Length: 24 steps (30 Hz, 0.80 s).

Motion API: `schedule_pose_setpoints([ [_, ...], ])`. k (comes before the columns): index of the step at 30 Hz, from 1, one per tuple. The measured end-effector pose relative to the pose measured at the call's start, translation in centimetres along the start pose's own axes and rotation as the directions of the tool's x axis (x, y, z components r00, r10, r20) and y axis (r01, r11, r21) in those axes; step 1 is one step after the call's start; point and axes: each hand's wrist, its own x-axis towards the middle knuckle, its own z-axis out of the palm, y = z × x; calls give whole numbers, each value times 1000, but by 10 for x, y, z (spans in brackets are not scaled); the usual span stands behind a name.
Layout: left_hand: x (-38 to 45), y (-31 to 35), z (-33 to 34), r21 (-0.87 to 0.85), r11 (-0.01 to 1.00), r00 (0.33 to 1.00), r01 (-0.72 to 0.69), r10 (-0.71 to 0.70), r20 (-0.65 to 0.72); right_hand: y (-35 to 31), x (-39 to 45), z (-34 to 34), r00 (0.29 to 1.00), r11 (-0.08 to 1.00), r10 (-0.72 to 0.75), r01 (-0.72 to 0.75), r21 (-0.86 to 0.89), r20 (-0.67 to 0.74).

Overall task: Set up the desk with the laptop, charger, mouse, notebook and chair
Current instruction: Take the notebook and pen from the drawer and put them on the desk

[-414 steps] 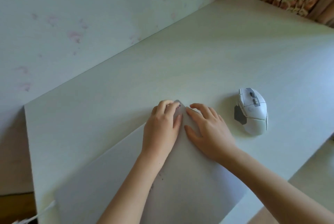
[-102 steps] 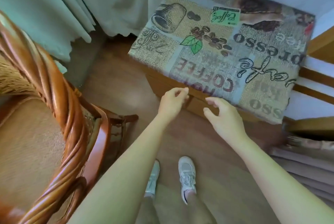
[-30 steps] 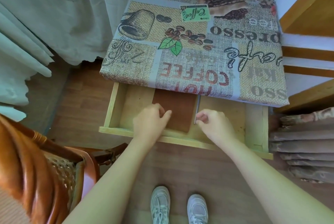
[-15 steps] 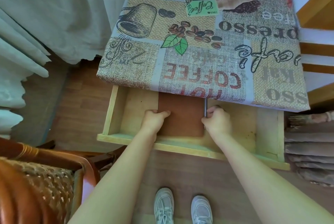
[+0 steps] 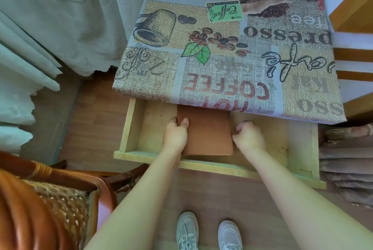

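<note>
Curtain: we see a pale curtain point(image 5: 50, 27) hanging at the far left, down to the wooden floor.
Chair: a rattan chair point(image 5: 46, 199) with a woven seat stands at the lower left, near the drawer corner but apart from it.
Drawer: a light wooden drawer point(image 5: 222, 167) is pulled out under the table top, and its far part is hidden under the cloth.
Left hand: our left hand point(image 5: 175, 134) grips the left edge of the notebook; the thumb lies on the cover and the other fingers curl under the edge.
Notebook: the brown notebook point(image 5: 207, 130) lies inside the drawer, in the middle, between our two hands; its far end goes under the cloth.
Right hand: our right hand point(image 5: 249, 135) is just beside the right edge of the notebook, with fingers curled in; we cannot tell if they hold anything.
Tablecloth: a cloth with coffee pictures and words point(image 5: 222, 47) covers the table above the drawer.
Shoes: two light sneakers point(image 5: 209, 233) stand on the floor below.
</note>
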Motion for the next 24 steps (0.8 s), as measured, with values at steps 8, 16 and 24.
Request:
schedule_pose_setpoints([
  [8, 12, 10, -27, 149, 989, 991, -12, 31, -127, -23, -10, 13, 995, 985, -92, 86, -147, -33],
  [16, 9, 12, -35, 133, 991, 995, -16, 28, -92, -28, -7, 18, 999, 1000, 16, -17, 16, 27],
  [24, -42, 12, -43, 130, 991, 997, -36, 43, -56, -21, -41, -22, 910, 573, 59, -367, 733, 410],
])
